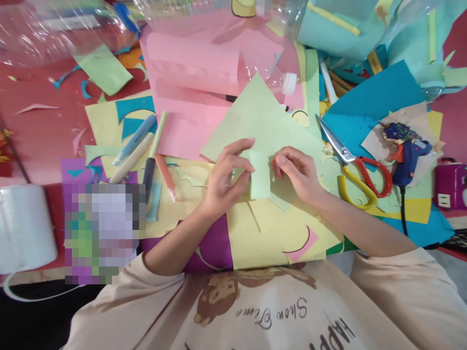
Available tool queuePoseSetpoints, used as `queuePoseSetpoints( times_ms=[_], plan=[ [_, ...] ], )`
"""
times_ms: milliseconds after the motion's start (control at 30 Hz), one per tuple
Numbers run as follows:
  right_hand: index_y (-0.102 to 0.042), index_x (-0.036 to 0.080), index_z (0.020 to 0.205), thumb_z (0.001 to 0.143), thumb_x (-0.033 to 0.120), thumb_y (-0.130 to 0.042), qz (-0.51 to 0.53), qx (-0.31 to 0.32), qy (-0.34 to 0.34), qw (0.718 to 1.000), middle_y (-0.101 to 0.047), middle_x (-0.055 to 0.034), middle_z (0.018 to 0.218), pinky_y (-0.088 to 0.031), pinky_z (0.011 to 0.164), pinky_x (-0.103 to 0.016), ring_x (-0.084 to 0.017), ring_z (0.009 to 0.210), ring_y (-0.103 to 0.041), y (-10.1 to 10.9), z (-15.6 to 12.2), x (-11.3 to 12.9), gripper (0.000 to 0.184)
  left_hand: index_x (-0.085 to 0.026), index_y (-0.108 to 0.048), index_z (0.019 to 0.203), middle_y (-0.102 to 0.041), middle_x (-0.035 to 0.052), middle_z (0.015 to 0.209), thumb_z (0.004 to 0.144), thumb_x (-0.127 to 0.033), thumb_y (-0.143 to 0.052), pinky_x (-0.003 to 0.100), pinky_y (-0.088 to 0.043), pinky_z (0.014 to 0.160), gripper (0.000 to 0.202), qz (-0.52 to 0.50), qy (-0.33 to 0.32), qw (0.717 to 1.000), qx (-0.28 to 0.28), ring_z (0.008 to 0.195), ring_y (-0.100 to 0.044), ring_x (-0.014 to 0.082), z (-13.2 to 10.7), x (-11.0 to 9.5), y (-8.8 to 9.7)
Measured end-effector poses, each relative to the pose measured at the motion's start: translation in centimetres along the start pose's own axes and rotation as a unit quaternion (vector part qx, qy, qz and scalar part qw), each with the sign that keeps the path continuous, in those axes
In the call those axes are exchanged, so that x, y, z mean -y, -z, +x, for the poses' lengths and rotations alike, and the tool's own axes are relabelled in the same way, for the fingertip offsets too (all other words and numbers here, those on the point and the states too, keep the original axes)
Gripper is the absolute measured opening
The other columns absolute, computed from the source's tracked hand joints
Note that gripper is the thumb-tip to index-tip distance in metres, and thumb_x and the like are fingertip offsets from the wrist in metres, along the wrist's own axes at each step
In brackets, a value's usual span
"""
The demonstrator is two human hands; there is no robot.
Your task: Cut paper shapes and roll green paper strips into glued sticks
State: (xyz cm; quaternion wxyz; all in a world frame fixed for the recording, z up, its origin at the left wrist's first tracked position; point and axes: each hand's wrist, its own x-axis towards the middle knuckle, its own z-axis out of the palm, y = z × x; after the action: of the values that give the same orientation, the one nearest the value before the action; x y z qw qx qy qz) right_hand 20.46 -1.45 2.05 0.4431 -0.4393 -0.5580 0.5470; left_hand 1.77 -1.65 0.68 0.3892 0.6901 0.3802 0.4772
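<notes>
My left hand (226, 177) pinches the left edge of a small light green paper strip (260, 176), thumb and fingers closed on it. My right hand (296, 171) grips the strip's right edge with curled fingers. The strip stands folded or curled between both hands, over a large light green paper sheet (260, 121) and yellow sheets (255, 233) lying on the table.
Scissors with red and yellow handles (355, 170) lie right of my hands. A blue glue gun (406, 155) sits farther right. Pens and markers (146, 146) lie to the left. Pink paper (193, 82), a clear plastic bottle (270, 78) and a white roll (24, 226) surround the spot.
</notes>
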Motion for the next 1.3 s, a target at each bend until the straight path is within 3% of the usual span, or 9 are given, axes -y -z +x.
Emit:
queuePoseSetpoints(
  times_ms=[233,333,400,500,633,733,833,1000,1300],
  plan=[
    [-0.054,0.019,0.075,0.087,0.042,-0.056,-0.025,0.019,-0.011,0.999,-0.048,0.0038,0.061,-0.034,0.049,-0.023,-0.008,0.054,-0.043,-0.1,-0.1,0.4,0.026,-0.026,-0.062,0.078,-0.048,0.0035,0.138,0.086,-0.043,-0.055,0.048,-0.039,0.107,0.02,0.036,0.016,0.999,0.032,0.131,-0.043,0.0247,-0.2,0.0,0.3],
    [-0.053,0.02,0.075,0.087,0.038,-0.058,-0.011,0.019,-0.021,1.0,-0.046,0.0052,0.059,-0.033,0.047,-0.021,-0.007,0.052,-0.042,0.0,-0.3,0.5,0.022,-0.026,-0.063,0.08,-0.05,0.005,0.136,0.084,-0.041,-0.059,0.044,-0.043,0.104,0.016,-0.033,0.046,0.997,0.049,0.124,-0.051,0.024,-0.1,-0.1,0.2],
    [-0.052,0.02,0.075,0.088,0.034,-0.057,-0.009,0.01,-0.011,1.0,-0.044,0.0056,0.059,-0.033,0.048,-0.021,-0.006,0.052,-0.041,0.0,-0.4,0.7,0.02,-0.029,-0.061,0.096,-0.053,0.0069,0.134,0.083,-0.042,-0.061,0.041,-0.048,0.097,0.018,-0.121,0.105,0.985,0.056,0.116,-0.058,0.0227,0.1,-0.3,0.2],
    [-0.052,0.02,0.075,0.089,0.03,-0.057,-0.01,-0.009,0.019,1.0,-0.041,0.0062,0.059,-0.031,0.046,-0.021,-0.005,0.049,-0.038,-0.1,-0.7,0.9,0.018,-0.029,-0.05,0.118,-0.061,0.0095,0.123,0.081,-0.05,-0.059,0.037,-0.055,0.082,0.043,-0.265,0.23,0.933,0.08,0.102,-0.066,0.0223,0.5,-0.5,0.3],
    [-0.051,0.021,0.077,0.089,0.032,-0.056,0.025,-0.004,0.012,1.0,-0.045,0.0059,0.058,-0.036,0.046,-0.022,-0.006,0.049,-0.044,-0.5,-1.0,0.9,0.018,-0.023,-0.053,0.106,-0.07,0.0081,0.098,0.077,-0.05,-0.063,0.035,-0.057,0.074,0.041,-0.388,0.324,0.849,0.152,0.087,-0.069,0.0226,0.9,-1.1,0.3],
    [-0.05,0.021,0.077,0.089,0.035,-0.056,0.037,0.007,-0.008,0.999,-0.045,0.0061,0.057,-0.039,0.045,-0.023,-0.007,0.048,-0.046,-0.6,-1.1,0.7,0.019,-0.021,-0.057,0.104,-0.07,0.0071,0.089,0.074,-0.036,-0.067,0.034,-0.056,0.074,0.035,-0.389,0.378,0.821,0.181,0.082,-0.069,0.021,0.9,-1.5,0.3],
    [-0.049,0.021,0.078,0.089,0.034,-0.056,0.045,0.031,0.001,0.999,-0.05,0.0052,0.058,-0.043,0.049,-0.024,-0.008,0.051,-0.054,-0.7,-1.0,0.6,0.019,-0.018,-0.061,0.097,-0.069,0.0066,0.084,0.08,-0.029,-0.058,0.029,-0.055,0.068,0.021,-0.325,0.4,0.841,0.165,0.076,-0.067,0.0178,0.8,-1.7,0.2],
    [-0.05,0.02,0.08,0.088,0.029,-0.057,-0.035,0.024,0.045,0.998,-0.055,0.0044,0.062,-0.038,0.049,-0.023,-0.008,0.054,-0.057,-0.5,-0.9,0.8,0.014,-0.016,-0.063,0.079,-0.067,0.004,0.076,0.087,-0.025,-0.048,0.026,-0.051,0.066,0.019,-0.214,0.327,0.908,0.153,0.069,-0.061,0.013,0.8,-2.2,-0.3],
    [-0.055,0.021,0.079,0.088,0.02,-0.056,-0.122,0.016,0.137,0.983,-0.053,0.0025,0.069,-0.036,0.051,-0.022,-0.007,0.057,-0.046,-0.2,-0.9,1.0,0.009,-0.016,-0.062,0.088,-0.07,0.0047,0.079,0.088,-0.031,-0.053,0.027,-0.053,0.067,0.018,-0.215,0.316,0.897,0.22,0.069,-0.064,0.0142,1.6,-3.4,0.9]
  ],
)
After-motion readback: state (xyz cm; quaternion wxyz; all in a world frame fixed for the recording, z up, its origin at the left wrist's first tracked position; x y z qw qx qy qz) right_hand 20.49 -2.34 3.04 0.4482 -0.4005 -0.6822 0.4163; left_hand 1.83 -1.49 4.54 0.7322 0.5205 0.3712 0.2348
